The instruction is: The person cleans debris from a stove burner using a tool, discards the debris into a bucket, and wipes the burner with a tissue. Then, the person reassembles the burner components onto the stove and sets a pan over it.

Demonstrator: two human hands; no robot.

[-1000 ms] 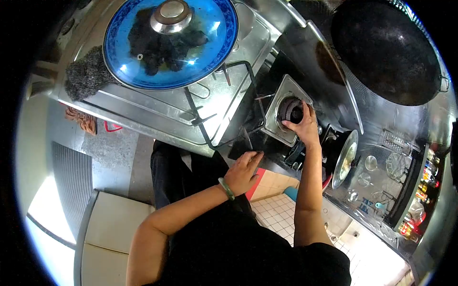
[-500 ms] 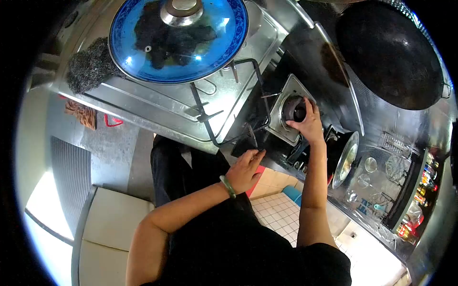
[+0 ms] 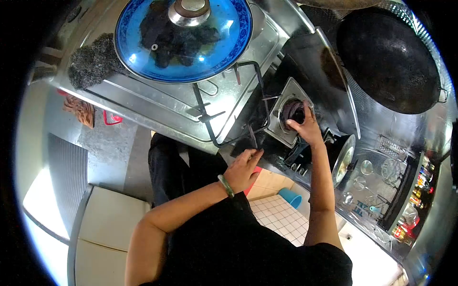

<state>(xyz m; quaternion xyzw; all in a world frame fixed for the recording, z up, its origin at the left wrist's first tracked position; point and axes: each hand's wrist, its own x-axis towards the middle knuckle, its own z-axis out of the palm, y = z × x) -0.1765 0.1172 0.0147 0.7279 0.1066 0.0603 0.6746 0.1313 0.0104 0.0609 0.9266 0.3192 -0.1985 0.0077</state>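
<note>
Right fingers [image 3: 308, 113] clamped on ring [image 3: 289, 110] | left fingers [image 3: 244, 158] apart | blue dish [image 3: 125, 39] (lidded): dark pieces [image 3: 183, 46]

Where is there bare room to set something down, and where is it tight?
Bare: the ridged stovetop strip bordered by the lid, steel wool and grate. Crowded: around the right hand, where the dark ring, square plate and grate sit close together.

Grey flr [image 3: 112, 155] at L, cream two-panel unit [image 3: 112, 214] below; white tiles [image 3: 274, 213] btm ctr; bright light [image 3: 44, 205] far L.
</note>
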